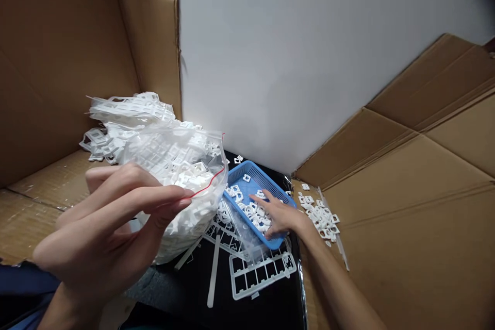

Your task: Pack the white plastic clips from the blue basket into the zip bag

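My left hand [127, 211] pinches the red-striped rim of a clear zip-lock bag [222, 185] between thumb and finger. The bag's mouth gapes, and many small white plastic pieces [189, 178] fill it. To the right, my right hand [276, 214] reaches into a shallow blue plastic basket [250, 167]. Its fingers are spread and bent over a pile of small white square frames [257, 216] inside. Whether any piece is between those fingers cannot be made out. The basket's left side lies close to the bag.
White plastic grid frames [263, 273] and a flat white stick [213, 273] lie on the black surface in front. Loose white pieces [320, 216] are heaped on cardboard at right. More filled bags [131, 108] stand at back left. Cardboard walls [417, 180] enclose the sides.
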`<act>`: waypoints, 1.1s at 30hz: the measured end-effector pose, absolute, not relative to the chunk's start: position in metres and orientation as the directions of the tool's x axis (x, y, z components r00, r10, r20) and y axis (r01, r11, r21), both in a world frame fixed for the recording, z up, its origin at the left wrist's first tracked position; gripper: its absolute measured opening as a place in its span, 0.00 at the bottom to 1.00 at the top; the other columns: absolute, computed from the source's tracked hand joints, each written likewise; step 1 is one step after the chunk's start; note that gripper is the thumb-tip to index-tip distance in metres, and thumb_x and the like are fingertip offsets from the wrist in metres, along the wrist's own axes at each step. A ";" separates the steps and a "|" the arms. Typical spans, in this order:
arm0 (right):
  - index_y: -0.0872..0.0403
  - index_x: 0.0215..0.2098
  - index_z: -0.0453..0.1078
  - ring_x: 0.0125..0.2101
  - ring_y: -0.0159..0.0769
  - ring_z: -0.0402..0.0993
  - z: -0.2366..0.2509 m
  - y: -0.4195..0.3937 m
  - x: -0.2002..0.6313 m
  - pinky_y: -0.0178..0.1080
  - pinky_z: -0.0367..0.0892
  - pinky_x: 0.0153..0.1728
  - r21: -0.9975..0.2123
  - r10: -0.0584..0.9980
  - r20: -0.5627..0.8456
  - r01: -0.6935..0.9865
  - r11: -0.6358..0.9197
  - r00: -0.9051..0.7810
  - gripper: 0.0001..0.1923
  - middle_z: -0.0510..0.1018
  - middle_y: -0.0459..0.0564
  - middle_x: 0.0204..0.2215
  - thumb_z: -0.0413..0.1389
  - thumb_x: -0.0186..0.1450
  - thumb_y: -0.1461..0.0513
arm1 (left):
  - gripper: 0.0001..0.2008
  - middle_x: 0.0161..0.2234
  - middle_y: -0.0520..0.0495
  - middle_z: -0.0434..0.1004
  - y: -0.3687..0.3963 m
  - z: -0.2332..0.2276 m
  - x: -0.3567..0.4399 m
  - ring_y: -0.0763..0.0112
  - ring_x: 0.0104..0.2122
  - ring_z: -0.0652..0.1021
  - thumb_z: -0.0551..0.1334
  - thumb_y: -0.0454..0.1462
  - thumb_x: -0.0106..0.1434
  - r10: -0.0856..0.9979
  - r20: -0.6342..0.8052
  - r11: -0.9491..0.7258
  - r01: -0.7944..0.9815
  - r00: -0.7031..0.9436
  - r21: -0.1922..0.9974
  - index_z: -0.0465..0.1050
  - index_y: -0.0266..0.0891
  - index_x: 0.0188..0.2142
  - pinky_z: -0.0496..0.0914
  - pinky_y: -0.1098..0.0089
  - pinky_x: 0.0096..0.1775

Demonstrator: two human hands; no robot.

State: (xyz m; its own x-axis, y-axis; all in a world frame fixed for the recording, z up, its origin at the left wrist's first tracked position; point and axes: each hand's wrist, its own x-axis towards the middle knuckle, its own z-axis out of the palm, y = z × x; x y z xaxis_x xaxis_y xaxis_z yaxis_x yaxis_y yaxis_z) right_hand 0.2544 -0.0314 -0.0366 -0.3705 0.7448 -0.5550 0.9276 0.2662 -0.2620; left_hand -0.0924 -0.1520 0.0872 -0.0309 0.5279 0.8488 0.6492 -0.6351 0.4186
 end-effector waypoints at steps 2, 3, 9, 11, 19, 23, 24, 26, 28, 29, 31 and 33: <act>0.31 0.79 0.46 0.75 0.76 0.47 -0.040 -0.031 0.250 0.64 0.58 0.69 -0.248 0.734 -0.562 0.924 0.291 -0.382 0.72 0.34 0.59 0.81 0.80 0.46 0.58 | 0.09 0.30 0.58 0.81 -0.152 0.087 -0.093 0.70 0.26 0.77 0.64 0.31 0.69 0.553 0.831 -0.601 0.667 -0.051 0.441 0.78 0.49 0.37 0.62 0.54 0.37; 0.33 0.79 0.49 0.75 0.76 0.46 -0.041 -0.030 0.249 0.64 0.58 0.68 -0.240 0.731 -0.560 0.921 0.306 -0.389 0.70 0.35 0.60 0.81 0.80 0.46 0.58 | 0.09 0.30 0.58 0.81 -0.152 0.087 -0.093 0.70 0.26 0.77 0.64 0.31 0.69 0.548 0.836 -0.612 0.668 -0.030 0.425 0.78 0.49 0.38 0.62 0.55 0.36; 0.38 0.74 0.60 0.73 0.72 0.52 -0.052 -0.033 0.248 0.61 0.63 0.64 -0.233 0.763 -0.477 0.900 0.368 -0.436 0.61 0.46 0.61 0.78 0.77 0.46 0.61 | 0.09 0.29 0.58 0.78 -0.155 0.086 -0.096 0.71 0.25 0.75 0.66 0.30 0.70 0.504 0.864 -0.617 0.691 -0.019 0.375 0.78 0.48 0.39 0.63 0.56 0.36; 0.41 0.70 0.65 0.70 0.69 0.60 -0.057 -0.035 0.249 0.57 0.67 0.61 -0.269 0.790 -0.413 0.889 0.370 -0.453 0.55 0.51 0.61 0.76 0.76 0.45 0.62 | 0.09 0.30 0.58 0.78 -0.157 0.083 -0.098 0.70 0.27 0.76 0.65 0.30 0.71 0.522 0.851 -0.595 0.696 -0.047 0.403 0.78 0.49 0.40 0.63 0.55 0.37; 0.53 0.40 0.77 0.45 0.47 0.78 -0.066 -0.036 0.255 0.45 0.70 0.50 -0.514 0.890 -0.148 0.802 0.303 -0.431 0.18 0.74 0.55 0.58 0.69 0.50 0.64 | 0.08 0.31 0.55 0.79 -0.158 0.078 -0.103 0.72 0.27 0.74 0.68 0.28 0.70 0.472 0.881 -0.674 0.653 0.019 0.347 0.79 0.44 0.41 0.62 0.57 0.38; 0.52 0.42 0.74 0.31 0.37 0.73 -0.063 -0.025 0.258 0.39 0.69 0.36 -0.710 0.955 0.005 0.672 0.212 -0.296 0.21 0.79 0.46 0.37 0.65 0.48 0.62 | 0.08 0.29 0.55 0.77 -0.160 0.076 -0.102 0.71 0.27 0.73 0.68 0.27 0.70 0.480 0.877 -0.686 0.634 0.027 0.356 0.79 0.43 0.41 0.61 0.58 0.38; 0.52 0.43 0.73 0.29 0.36 0.71 -0.059 -0.021 0.258 0.38 0.68 0.34 -0.756 0.967 0.039 0.625 0.193 -0.252 0.23 0.78 0.44 0.33 0.65 0.48 0.62 | 0.09 0.28 0.55 0.76 -0.160 0.076 -0.101 0.71 0.26 0.72 0.69 0.27 0.69 0.468 0.883 -0.702 0.624 0.041 0.343 0.79 0.43 0.41 0.60 0.58 0.37; 0.53 0.42 0.73 0.27 0.34 0.69 -0.048 -0.014 0.256 0.37 0.67 0.31 -0.840 0.980 0.094 0.513 0.174 -0.177 0.22 0.76 0.42 0.28 0.65 0.47 0.61 | 0.09 0.28 0.55 0.75 -0.159 0.075 -0.100 0.71 0.26 0.72 0.70 0.27 0.68 0.455 0.888 -0.720 0.612 0.060 0.327 0.80 0.43 0.41 0.60 0.58 0.37; 0.53 0.39 0.73 0.27 0.34 0.69 -0.030 -0.008 0.250 0.36 0.67 0.29 -0.907 0.984 0.135 0.386 0.171 -0.119 0.20 0.77 0.43 0.28 0.67 0.47 0.60 | 0.09 0.29 0.54 0.76 -0.157 0.074 -0.099 0.71 0.27 0.72 0.70 0.27 0.68 0.460 0.886 -0.719 0.613 0.066 0.327 0.80 0.43 0.42 0.61 0.58 0.38; 0.53 0.38 0.73 0.26 0.34 0.69 -0.020 -0.007 0.246 0.36 0.67 0.28 -0.932 0.985 0.148 0.320 0.171 -0.093 0.20 0.77 0.44 0.28 0.68 0.47 0.59 | 0.09 0.29 0.54 0.76 -0.156 0.075 -0.098 0.70 0.27 0.72 0.70 0.27 0.68 0.463 0.884 -0.717 0.615 0.068 0.329 0.80 0.43 0.42 0.61 0.58 0.38; 0.53 0.38 0.73 0.26 0.34 0.70 0.003 -0.006 0.236 0.36 0.68 0.27 -0.967 0.986 0.161 0.192 0.168 -0.050 0.21 0.78 0.46 0.30 0.69 0.48 0.56 | 0.08 0.29 0.54 0.75 -0.156 0.076 -0.097 0.70 0.27 0.73 0.70 0.27 0.69 0.461 0.884 -0.716 0.621 0.074 0.321 0.80 0.43 0.42 0.62 0.59 0.38; 0.52 0.38 0.72 0.25 0.33 0.69 0.027 -0.007 0.223 0.36 0.69 0.24 -0.984 0.987 0.156 0.086 0.158 -0.035 0.20 0.77 0.45 0.30 0.70 0.50 0.55 | 0.08 0.29 0.54 0.74 -0.156 0.077 -0.096 0.70 0.27 0.72 0.70 0.28 0.69 0.451 0.888 -0.721 0.623 0.086 0.305 0.79 0.42 0.41 0.62 0.59 0.38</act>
